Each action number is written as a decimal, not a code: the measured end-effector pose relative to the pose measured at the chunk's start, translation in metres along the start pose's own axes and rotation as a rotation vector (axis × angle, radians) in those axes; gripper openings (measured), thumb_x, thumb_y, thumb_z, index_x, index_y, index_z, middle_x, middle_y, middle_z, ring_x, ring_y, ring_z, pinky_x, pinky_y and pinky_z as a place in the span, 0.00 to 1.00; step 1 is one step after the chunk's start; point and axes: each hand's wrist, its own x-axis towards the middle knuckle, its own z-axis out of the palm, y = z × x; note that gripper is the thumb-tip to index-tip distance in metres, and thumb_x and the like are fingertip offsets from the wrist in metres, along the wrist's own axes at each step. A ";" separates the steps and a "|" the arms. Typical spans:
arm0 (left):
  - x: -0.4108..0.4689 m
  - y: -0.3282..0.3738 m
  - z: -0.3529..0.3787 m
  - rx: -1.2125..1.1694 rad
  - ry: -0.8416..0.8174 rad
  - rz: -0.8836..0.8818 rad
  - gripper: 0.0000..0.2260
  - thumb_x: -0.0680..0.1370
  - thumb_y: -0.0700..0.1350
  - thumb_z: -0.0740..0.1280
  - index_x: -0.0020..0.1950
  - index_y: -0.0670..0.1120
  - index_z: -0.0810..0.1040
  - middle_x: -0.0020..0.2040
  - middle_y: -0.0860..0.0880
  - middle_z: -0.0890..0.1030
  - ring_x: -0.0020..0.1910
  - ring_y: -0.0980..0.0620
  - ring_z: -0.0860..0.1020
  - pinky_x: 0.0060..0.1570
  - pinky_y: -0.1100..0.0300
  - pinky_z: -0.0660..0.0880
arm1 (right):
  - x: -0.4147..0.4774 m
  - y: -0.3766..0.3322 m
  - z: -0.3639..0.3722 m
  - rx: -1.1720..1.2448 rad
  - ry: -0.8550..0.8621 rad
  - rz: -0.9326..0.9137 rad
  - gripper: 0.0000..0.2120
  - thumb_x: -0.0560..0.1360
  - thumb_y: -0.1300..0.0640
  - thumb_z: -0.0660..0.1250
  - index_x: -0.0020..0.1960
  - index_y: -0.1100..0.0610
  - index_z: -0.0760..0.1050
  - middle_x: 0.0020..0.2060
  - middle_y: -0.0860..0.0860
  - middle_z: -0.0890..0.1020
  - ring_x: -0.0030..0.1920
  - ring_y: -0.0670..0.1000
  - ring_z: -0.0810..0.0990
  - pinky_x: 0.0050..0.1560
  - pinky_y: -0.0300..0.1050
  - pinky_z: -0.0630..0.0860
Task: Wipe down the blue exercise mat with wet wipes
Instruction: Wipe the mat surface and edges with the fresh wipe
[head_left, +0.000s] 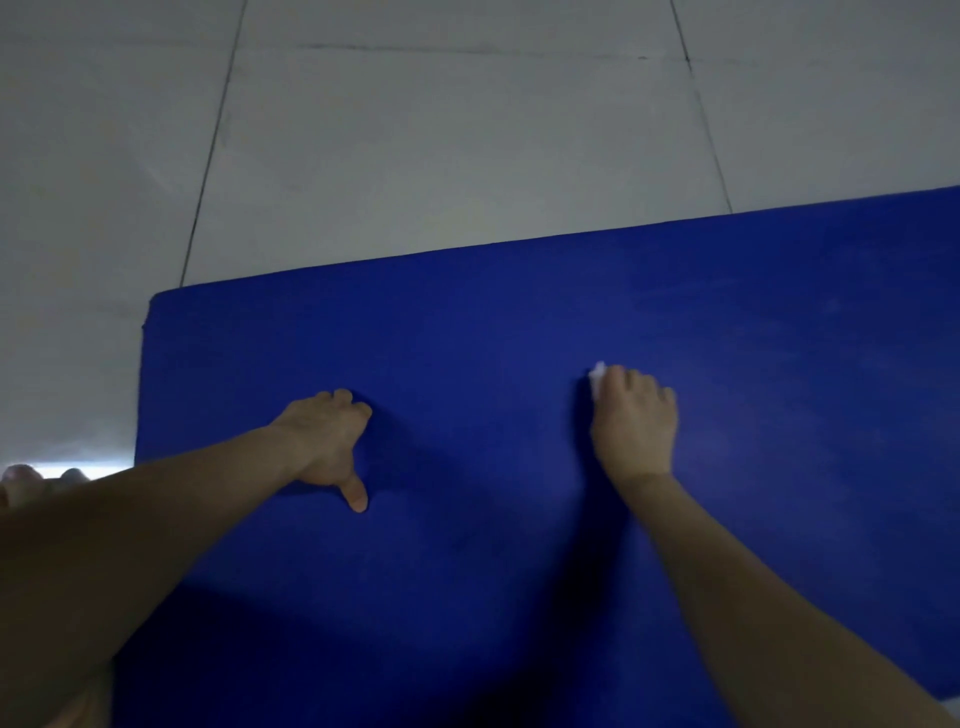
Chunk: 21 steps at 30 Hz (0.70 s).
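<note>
One mat (519, 322) lies on the tiled floor (415, 156), with two hands on it. The left hand (327, 441) presses mid-mat, thumb spread; whether its grip is clenched cannot be told. The right hand (634, 421), beside it, clutches one white wipe (597, 375) against the mat.

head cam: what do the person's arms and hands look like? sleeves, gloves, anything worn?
Both forearms are bare up to the frame edge, with no sleeves in view. The left hand and right hand are ungloved. No watch, band or ring shows, though the frame is dim and soft, so a thin ring could be missed.
</note>
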 end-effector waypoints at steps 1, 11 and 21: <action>0.000 0.000 0.000 0.002 0.001 0.004 0.46 0.59 0.69 0.79 0.69 0.48 0.69 0.55 0.53 0.66 0.54 0.52 0.69 0.56 0.57 0.75 | 0.006 0.017 0.001 -0.038 0.006 0.098 0.12 0.83 0.56 0.63 0.41 0.57 0.69 0.32 0.58 0.76 0.33 0.60 0.76 0.35 0.52 0.69; 0.003 -0.005 0.002 0.015 0.026 0.023 0.44 0.58 0.71 0.78 0.66 0.49 0.71 0.55 0.53 0.69 0.52 0.53 0.71 0.52 0.58 0.75 | 0.001 -0.106 -0.006 0.166 -0.044 0.077 0.09 0.80 0.58 0.67 0.42 0.57 0.72 0.32 0.56 0.77 0.32 0.59 0.76 0.33 0.51 0.72; 0.003 -0.004 0.005 -0.007 0.030 0.007 0.45 0.58 0.69 0.79 0.68 0.50 0.70 0.58 0.52 0.69 0.55 0.52 0.71 0.55 0.57 0.75 | -0.024 -0.178 -0.014 0.291 -0.069 -0.404 0.13 0.84 0.53 0.60 0.42 0.55 0.72 0.33 0.52 0.77 0.34 0.53 0.74 0.40 0.50 0.70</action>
